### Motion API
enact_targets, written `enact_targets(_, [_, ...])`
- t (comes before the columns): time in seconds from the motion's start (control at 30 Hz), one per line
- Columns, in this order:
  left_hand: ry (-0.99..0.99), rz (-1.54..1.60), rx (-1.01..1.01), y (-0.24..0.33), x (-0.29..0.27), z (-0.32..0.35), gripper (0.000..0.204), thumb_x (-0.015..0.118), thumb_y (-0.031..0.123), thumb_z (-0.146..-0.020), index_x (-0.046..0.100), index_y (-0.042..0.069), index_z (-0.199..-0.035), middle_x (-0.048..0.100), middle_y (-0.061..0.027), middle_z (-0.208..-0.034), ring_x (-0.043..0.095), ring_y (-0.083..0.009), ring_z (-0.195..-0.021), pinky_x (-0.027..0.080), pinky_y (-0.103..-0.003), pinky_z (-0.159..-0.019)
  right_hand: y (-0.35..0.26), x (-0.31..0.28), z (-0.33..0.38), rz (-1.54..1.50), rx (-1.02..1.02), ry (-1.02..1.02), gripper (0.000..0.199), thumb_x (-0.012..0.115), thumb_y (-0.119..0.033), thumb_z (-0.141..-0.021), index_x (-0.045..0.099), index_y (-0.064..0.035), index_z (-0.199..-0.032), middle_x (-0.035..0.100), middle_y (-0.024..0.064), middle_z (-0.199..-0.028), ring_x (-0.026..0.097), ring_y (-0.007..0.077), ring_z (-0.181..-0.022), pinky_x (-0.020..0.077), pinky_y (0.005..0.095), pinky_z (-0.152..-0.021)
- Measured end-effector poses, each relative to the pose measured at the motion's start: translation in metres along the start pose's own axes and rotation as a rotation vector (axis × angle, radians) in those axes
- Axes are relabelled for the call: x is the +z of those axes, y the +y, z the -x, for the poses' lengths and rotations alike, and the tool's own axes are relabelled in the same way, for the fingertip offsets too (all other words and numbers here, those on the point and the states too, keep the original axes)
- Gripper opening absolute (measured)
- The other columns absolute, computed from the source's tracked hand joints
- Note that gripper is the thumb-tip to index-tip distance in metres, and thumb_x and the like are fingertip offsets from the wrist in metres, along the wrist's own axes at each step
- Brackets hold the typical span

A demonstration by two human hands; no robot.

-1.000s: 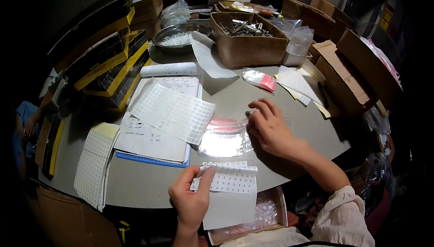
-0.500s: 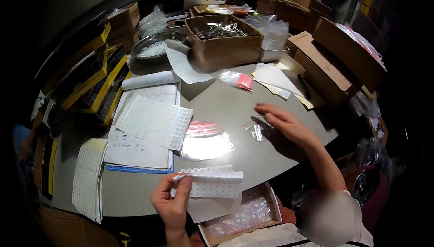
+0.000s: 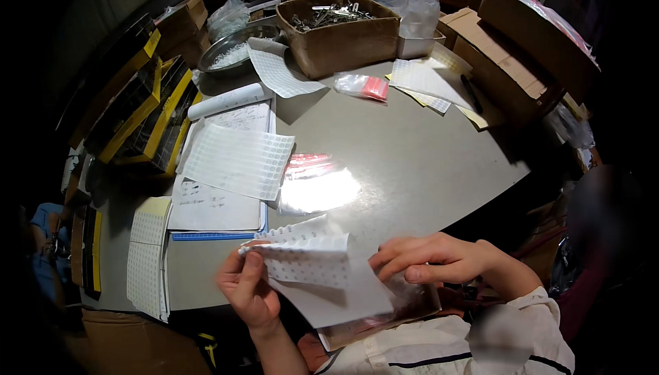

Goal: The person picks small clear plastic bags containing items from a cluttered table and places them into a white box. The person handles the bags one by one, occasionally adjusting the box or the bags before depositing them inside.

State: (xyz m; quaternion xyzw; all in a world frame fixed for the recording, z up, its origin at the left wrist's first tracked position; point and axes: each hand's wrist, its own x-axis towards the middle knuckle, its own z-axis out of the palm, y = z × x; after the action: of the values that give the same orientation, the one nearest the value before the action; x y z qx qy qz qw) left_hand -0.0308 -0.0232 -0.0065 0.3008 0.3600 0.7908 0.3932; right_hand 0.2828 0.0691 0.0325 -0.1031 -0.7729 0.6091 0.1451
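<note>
My left hand (image 3: 247, 287) pinches the left edge of a folded white sticker sheet (image 3: 312, 265) with rows of small round labels, held above the table's near edge. My right hand (image 3: 429, 259) rests its fingertips on the sheet's right side, fingers curled; whether it pinches something small I cannot tell. Beneath the sheet lies a plain white paper (image 3: 336, 301) over a shallow tray (image 3: 384, 316) with clear bags. A clear plastic bag with red print (image 3: 312, 181) lies shining on the grey table (image 3: 412, 155).
More label sheets (image 3: 237, 161) lie on a notebook (image 3: 216, 203) at left, others at the left edge (image 3: 147, 265). A cardboard box of metal parts (image 3: 336, 28), a metal bowl (image 3: 237, 49), a small red bag (image 3: 364, 86) and cardboard boxes (image 3: 528, 45) ring the back.
My right hand drew back from the middle of the table to the sticker sheet near my body. My left hand lifted and folded the sheet closer. The view tilted down.
</note>
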Motion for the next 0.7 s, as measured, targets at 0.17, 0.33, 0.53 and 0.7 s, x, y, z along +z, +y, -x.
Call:
enact_targets(0.17, [-0.010,-0.112,-0.028,0.001,0.008,0.004,0.016,0.075,0.004,-0.096,0.077,-0.008,-0.107,0.075,-0.0060,-0.090,0.064,-0.0088,-0.079,0.047,-0.021,-0.075,-0.014,-0.009,-0.004,0.068,0.143,0.407,0.021,0.060,-0.007,-0.106,0.072,0.0045,-0.119,0.074,0.0140,-0.119,0.071,0.0247,-0.109,0.0541,0.0340,-0.095])
enact_targets(0.33, [0.041,-0.337,0.001,-0.003,0.024,0.007,0.014,0.077,0.000,-0.095,0.078,-0.009,-0.105,0.074,-0.0053,-0.088,0.061,-0.0074,-0.077,0.046,-0.020,-0.071,-0.037,-0.009,-0.047,0.652,-0.221,0.509,0.022,0.072,0.002,-0.091,0.070,0.0007,-0.113,0.070,0.0159,-0.114,0.069,0.0294,-0.107,0.0553,0.0366,-0.091])
enact_targets(0.53, [0.021,-0.461,0.031,-0.004,0.028,0.007,0.015,0.076,-0.003,-0.093,0.078,-0.008,-0.107,0.077,-0.0068,-0.093,0.066,-0.0088,-0.084,0.051,-0.022,-0.077,-0.026,0.010,-0.092,0.922,-0.280,0.408,0.035,0.076,0.002,-0.085,0.064,0.0006,-0.118,0.065,0.0163,-0.112,0.066,0.0342,-0.100,0.0562,0.0412,-0.085])
enact_targets(0.7, [0.046,-0.571,0.025,-0.007,0.027,0.008,0.012,0.077,-0.002,-0.091,0.079,-0.007,-0.102,0.079,-0.0091,-0.094,0.071,-0.0121,-0.088,0.055,-0.026,-0.083,-0.014,0.021,-0.100,1.074,-0.187,0.397,0.039,0.076,0.002,-0.080,0.064,0.0021,-0.118,0.064,0.0176,-0.110,0.066,0.0353,-0.098,0.0568,0.0420,-0.083])
